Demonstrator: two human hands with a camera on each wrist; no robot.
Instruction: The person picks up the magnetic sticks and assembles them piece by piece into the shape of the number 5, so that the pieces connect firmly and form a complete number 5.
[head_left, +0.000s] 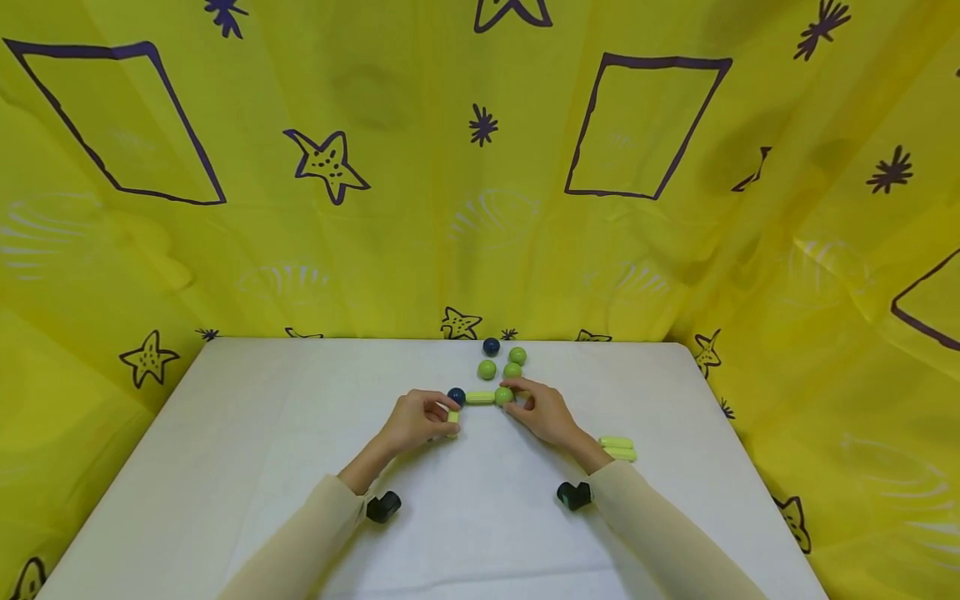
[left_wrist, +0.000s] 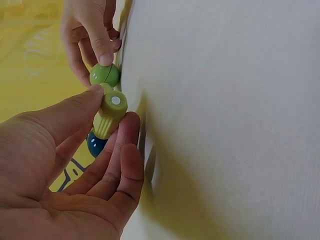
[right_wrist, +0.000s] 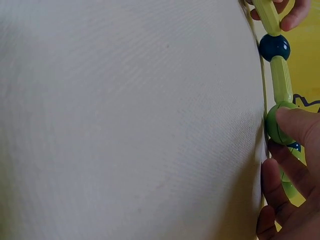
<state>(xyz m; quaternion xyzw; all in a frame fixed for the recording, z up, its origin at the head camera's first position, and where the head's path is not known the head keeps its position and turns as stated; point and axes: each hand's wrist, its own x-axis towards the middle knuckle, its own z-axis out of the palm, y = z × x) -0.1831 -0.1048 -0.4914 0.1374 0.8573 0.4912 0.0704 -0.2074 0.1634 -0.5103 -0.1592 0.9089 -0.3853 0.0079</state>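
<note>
Ball (head_left: 456, 395), dark blue and glossy, joins two pale green rods at a bend over the white table (head_left: 247, 500); whether it touches the tabletop I cannot tell. The crosswise rod (head_left: 480, 398) runs rightward from the dark blue ball to a green ball (head_left: 503, 396). The near rod (head_left: 453, 416) juts from its near side, showing a white dot on its free end. The left hand (head_left: 420, 421), just left of the dark blue ball, has thumb and fingers clamped on the near rod. The right hand (head_left: 545, 410), to its right, pinches the green ball. Beyond the dark blue ball and rightward lie a second blue ball (head_left: 491, 347) and three other green balls (head_left: 487, 369). Well to its right, nearer the person, two loose rods (head_left: 617, 442) lie side by side. Beyond everything hangs a yellow curtain (head_left: 390, 250).
</note>
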